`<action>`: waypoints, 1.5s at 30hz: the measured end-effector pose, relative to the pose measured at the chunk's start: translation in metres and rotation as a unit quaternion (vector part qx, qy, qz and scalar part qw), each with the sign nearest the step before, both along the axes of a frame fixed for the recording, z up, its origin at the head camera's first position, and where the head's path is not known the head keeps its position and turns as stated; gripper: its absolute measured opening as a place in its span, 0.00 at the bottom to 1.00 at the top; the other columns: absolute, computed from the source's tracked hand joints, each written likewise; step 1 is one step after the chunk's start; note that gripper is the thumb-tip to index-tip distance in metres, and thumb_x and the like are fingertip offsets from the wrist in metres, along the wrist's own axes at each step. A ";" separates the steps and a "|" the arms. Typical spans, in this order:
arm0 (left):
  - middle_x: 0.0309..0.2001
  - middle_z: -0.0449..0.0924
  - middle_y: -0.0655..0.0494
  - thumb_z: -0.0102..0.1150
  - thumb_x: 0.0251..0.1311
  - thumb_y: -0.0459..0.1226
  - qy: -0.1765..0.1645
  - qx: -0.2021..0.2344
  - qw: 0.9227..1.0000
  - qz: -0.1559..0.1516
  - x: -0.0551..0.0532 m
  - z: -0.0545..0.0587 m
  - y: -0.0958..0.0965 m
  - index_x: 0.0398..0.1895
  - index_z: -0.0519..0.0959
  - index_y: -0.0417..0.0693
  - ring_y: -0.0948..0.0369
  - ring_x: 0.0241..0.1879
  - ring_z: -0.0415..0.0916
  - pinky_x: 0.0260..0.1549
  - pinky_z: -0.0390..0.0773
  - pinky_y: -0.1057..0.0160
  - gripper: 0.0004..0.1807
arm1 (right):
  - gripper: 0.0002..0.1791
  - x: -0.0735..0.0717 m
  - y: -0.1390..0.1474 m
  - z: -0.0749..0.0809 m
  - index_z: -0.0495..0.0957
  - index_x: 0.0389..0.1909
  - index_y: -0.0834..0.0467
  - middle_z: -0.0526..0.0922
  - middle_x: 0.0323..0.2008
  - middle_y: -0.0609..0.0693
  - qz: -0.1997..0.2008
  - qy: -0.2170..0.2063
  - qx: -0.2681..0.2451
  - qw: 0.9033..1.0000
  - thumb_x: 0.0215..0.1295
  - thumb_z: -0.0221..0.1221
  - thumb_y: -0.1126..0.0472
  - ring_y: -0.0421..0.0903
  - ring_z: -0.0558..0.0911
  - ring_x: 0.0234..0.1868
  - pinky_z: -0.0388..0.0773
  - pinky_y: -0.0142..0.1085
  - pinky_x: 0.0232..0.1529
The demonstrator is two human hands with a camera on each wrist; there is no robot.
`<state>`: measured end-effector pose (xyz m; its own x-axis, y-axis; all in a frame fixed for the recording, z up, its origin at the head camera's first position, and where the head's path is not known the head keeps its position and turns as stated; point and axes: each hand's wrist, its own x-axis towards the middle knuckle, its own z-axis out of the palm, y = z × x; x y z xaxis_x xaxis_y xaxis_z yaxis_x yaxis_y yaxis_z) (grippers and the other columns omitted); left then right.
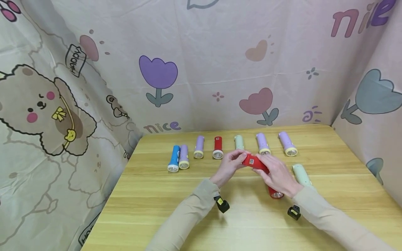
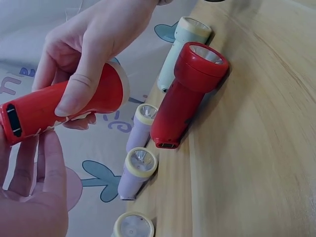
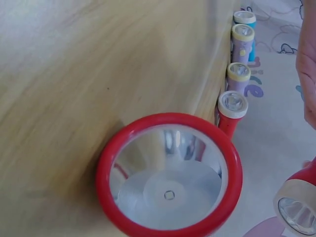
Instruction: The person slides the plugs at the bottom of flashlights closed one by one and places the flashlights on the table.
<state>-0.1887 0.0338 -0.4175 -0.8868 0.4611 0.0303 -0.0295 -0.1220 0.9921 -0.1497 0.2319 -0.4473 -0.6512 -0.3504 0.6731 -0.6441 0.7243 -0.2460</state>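
Observation:
Both hands hold a red flashlight (image 1: 253, 162) with a white head rim above the table's middle. The right hand (image 1: 276, 172) grips its body near the head, thumb along the side in the left wrist view. At the tail end, the left hand (image 1: 230, 166) holds it with thumb and fingertips. A dark slot shows on that tail (image 2: 14, 120). Below the right hand lies an all-red flashlight (image 2: 185, 96), its lens facing the person; the right hand partly hides it in the head view. Its wide reflector (image 3: 169, 180) fills much of the right wrist view.
Along the back of the wooden table (image 1: 150, 209) lie a blue flashlight (image 1: 174, 158), several purple ones (image 1: 285, 141), another red one (image 1: 218, 146) and a pale green one (image 1: 239, 142). A second pale green flashlight (image 1: 301, 174) lies by the right wrist. Printed cloth (image 1: 204, 69) hangs behind.

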 end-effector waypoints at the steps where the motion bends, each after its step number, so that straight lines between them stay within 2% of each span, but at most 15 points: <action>1: 0.60 0.77 0.33 0.52 0.75 0.35 0.003 -0.001 1.000 0.002 0.000 0.000 0.000 0.58 0.77 0.29 0.63 0.50 0.80 0.57 0.84 0.57 0.18 | 0.29 0.000 0.000 0.000 0.78 0.55 0.62 0.87 0.42 0.54 -0.001 0.000 0.001 1.000 0.51 0.73 0.64 0.46 0.82 0.38 0.85 0.45 0.36; 7: 0.59 0.77 0.33 0.52 0.75 0.36 0.014 -0.015 1.000 0.011 0.000 -0.001 0.000 0.57 0.78 0.31 0.62 0.51 0.80 0.55 0.84 0.58 0.17 | 0.28 -0.001 0.001 -0.001 0.78 0.55 0.62 0.87 0.41 0.53 0.000 -0.003 0.004 1.000 0.52 0.73 0.62 0.44 0.81 0.37 0.84 0.42 0.34; 16: 0.57 0.79 0.34 0.51 0.75 0.37 0.021 -0.031 0.999 0.017 -0.001 -0.003 0.000 0.57 0.78 0.31 0.65 0.48 0.80 0.54 0.85 0.60 0.18 | 0.28 0.002 -0.002 -0.001 0.78 0.56 0.60 0.88 0.44 0.54 -0.002 -0.017 0.003 1.000 0.53 0.73 0.61 0.47 0.85 0.41 0.84 0.45 0.37; 24: 0.57 0.78 0.34 0.49 0.76 0.37 0.035 -0.035 0.999 0.011 -0.002 0.000 -0.004 0.57 0.77 0.30 0.60 0.51 0.81 0.55 0.85 0.58 0.19 | 0.27 0.001 -0.004 -0.001 0.77 0.57 0.57 0.88 0.45 0.52 -0.007 -0.047 0.007 0.999 0.57 0.72 0.59 0.46 0.84 0.40 0.84 0.44 0.36; 28: 0.59 0.77 0.33 0.48 0.77 0.37 0.032 -0.036 0.999 0.003 -0.003 0.001 -0.006 0.58 0.76 0.29 0.58 0.54 0.80 0.56 0.84 0.58 0.19 | 0.26 0.002 -0.005 -0.001 0.77 0.57 0.57 0.87 0.44 0.52 -0.010 -0.053 0.009 0.998 0.57 0.72 0.59 0.45 0.84 0.38 0.83 0.42 0.34; 33: 0.58 0.78 0.34 0.49 0.76 0.38 0.026 -0.038 0.999 0.006 -0.004 0.000 -0.006 0.57 0.77 0.29 0.62 0.51 0.80 0.55 0.84 0.59 0.19 | 0.27 0.002 -0.006 -0.001 0.77 0.57 0.57 0.87 0.43 0.51 -0.008 -0.046 0.007 0.999 0.57 0.72 0.59 0.44 0.84 0.37 0.82 0.40 0.32; 38: 0.56 0.79 0.35 0.52 0.75 0.36 0.009 -0.034 0.999 0.012 -0.004 -0.003 -0.005 0.56 0.78 0.29 0.63 0.47 0.80 0.53 0.85 0.59 0.18 | 0.27 0.003 -0.004 -0.001 0.78 0.56 0.58 0.88 0.43 0.52 -0.006 -0.035 0.008 0.999 0.55 0.73 0.59 0.46 0.85 0.38 0.83 0.42 0.33; 45: 0.55 0.80 0.38 0.54 0.74 0.37 -0.007 -0.037 0.999 0.011 -0.005 -0.002 -0.005 0.56 0.78 0.30 0.61 0.49 0.81 0.53 0.85 0.57 0.18 | 0.27 0.003 -0.004 0.001 0.78 0.56 0.58 0.88 0.44 0.53 -0.005 -0.038 0.004 0.999 0.55 0.73 0.60 0.46 0.85 0.39 0.84 0.43 0.35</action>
